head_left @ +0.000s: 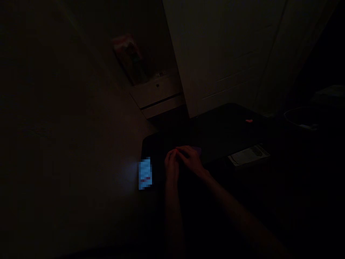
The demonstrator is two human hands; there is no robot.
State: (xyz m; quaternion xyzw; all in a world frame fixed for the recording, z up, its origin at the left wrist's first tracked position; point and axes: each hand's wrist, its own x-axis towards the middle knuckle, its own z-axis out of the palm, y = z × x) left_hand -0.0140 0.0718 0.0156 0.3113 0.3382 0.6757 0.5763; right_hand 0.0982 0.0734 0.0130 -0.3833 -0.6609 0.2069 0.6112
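In dim light, my left hand [171, 160] and my right hand [191, 157] meet above a dark table. Both have their fingers pinched together at one spot. Between the fingertips shows a small bright orange-red piece [176, 149], too dark and small to name. Just behind my right hand lies a purple thing [198, 149], partly hidden by it. Left of my left hand glows a lit screen [145, 173], its content blurred into blocks. Another small orange-red piece [249, 121] rests farther off on the table.
The dark table [221, 126] meets a wall [81, 151] at left and a pale panel [226, 54] at the back. A flat printed box or book [249, 155] is at right. Beyond stands a pale drawer unit [161, 94] with a colourful package [130, 54] above.
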